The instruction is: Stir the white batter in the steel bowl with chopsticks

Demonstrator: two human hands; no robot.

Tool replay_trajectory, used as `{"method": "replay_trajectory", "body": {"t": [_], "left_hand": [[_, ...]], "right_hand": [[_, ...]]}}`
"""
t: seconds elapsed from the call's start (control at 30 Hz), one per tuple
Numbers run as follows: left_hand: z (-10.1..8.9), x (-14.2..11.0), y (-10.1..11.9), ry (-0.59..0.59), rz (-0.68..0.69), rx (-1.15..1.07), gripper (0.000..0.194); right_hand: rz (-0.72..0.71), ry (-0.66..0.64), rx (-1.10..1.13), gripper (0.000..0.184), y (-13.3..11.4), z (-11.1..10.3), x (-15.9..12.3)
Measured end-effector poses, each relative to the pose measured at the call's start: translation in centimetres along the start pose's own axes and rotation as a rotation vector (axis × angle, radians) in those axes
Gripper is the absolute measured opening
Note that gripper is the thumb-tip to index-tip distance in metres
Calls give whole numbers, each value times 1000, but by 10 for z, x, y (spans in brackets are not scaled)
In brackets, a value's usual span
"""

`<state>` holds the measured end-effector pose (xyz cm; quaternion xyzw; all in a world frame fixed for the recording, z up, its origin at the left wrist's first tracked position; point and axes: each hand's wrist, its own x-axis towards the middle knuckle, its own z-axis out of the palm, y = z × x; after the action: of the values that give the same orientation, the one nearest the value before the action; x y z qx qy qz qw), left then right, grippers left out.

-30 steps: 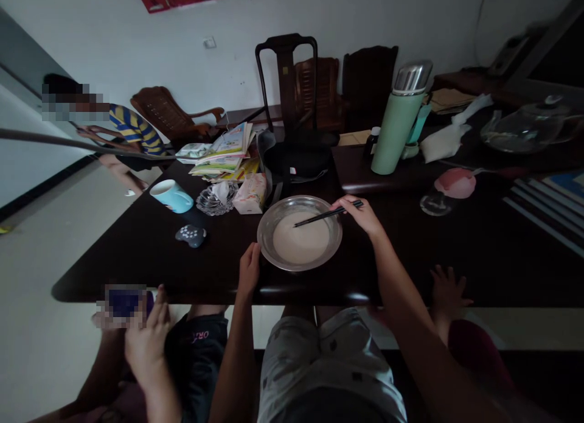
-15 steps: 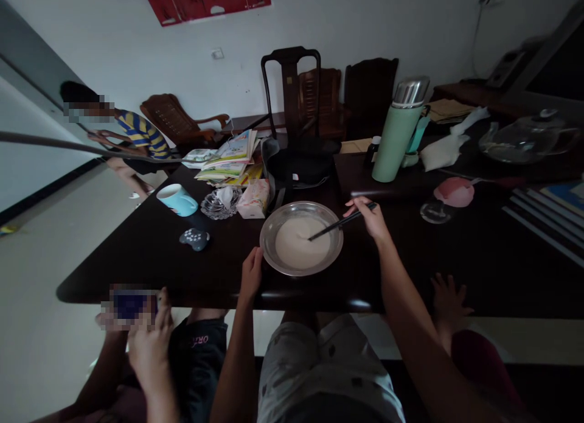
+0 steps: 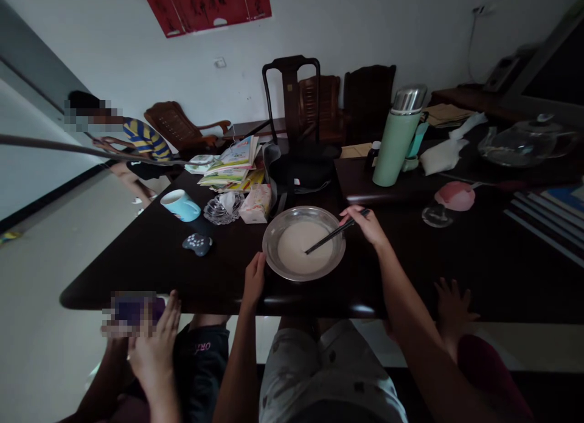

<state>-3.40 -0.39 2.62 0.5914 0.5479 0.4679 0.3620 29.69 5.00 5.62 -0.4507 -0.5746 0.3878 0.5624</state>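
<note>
A wide metal bowl (image 3: 269, 252) stands on the dark table, holding a pale, creamy liquid (image 3: 292, 240). At its left rim, my left hand (image 3: 254, 277) grips the edge, fingers partly hidden below the rim. My right hand (image 3: 365, 223), to the right of the bowl, is closed around dark chopsticks (image 3: 331, 235). They slant down to the left, with their tips in the liquid near the middle of the bowl.
Left of the bowl are a tissue pack (image 3: 255, 204), a glass dish (image 3: 223, 207), a blue mug (image 3: 180, 205) and a game controller (image 3: 198, 244). A green thermos (image 3: 396, 140) stands behind right. Other people's hands (image 3: 152, 350) (image 3: 454, 307) are at both sides.
The chopstick tips have moved a little left and nearer to me through the liquid, my right hand shifting with them. My left hand stays at the rim. The whole view has shifted slightly.
</note>
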Motion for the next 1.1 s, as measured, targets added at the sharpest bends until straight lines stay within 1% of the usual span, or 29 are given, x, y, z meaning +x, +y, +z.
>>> {"method": "replay_trajectory", "body": {"t": [0.07, 0.1, 0.13, 0.27, 0.3, 0.33, 0.43, 0.5, 0.53, 0.67, 0.7, 0.73, 0.83, 0.9, 0.93, 1.03, 1.07, 1.1], "left_hand": [[0, 0, 0, 1, -7, -2, 48], [1, 0, 1, 5, -9, -3, 48], [1, 0, 1, 9, -11, -3, 48], [1, -1, 3, 12, -11, -4, 47], [1, -1, 3, 10, -9, -4, 48], [1, -1, 4, 7, -6, -3, 48], [1, -1, 5, 5, 4, 8, 49], [0, -1, 5, 11, 12, 10, 49], [1, -1, 4, 14, 13, 10, 49], [1, 0, 2, 18, 6, 7, 48], [1, 0, 1, 15, 3, 6, 48], [1, 0, 0, 11, 1, 6, 48], [0, 0, -2, 7, 2, 9, 49], [0, 0, -2, 9, 2, 17, 48], [0, 0, -2, 10, 0, 19, 48], [0, 0, 0, 6, 0, 13, 48], [0, 0, 0, 5, -1, 11, 48], [0, 0, 1, 6, -2, 10, 48]], "right_hand": [[11, -84, 0, 39, 0, 5, 0], [11, -93, -3, 39, 0, 5, 0], [8, -74, -9, 39, 0, 5, 1], [-21, 125, -31, 40, 3, -6, 2], [-22, 138, -31, 41, 4, -8, 2], [-17, 121, -30, 42, 4, -8, 2], [2, -30, -30, 41, 3, -1, 1], [1, -87, -32, 38, 3, 2, 1], [-2, -76, -32, 37, 4, 2, 1], [-4, 88, -22, 38, 7, -8, 2], [-1, 98, -21, 39, 7, -9, 2], [2, 79, -22, 40, 6, -9, 1], [14, -59, -25, 39, 2, -2, 0], [15, -97, -29, 39, -1, 2, 0], [15, -78, -34, 39, -1, 2, 0], [7, 56, -45, 40, 1, -4, 1], [3, 76, -41, 40, 2, -6, 1], [7, 69, -42, 41, 3, -8, 1]]}}
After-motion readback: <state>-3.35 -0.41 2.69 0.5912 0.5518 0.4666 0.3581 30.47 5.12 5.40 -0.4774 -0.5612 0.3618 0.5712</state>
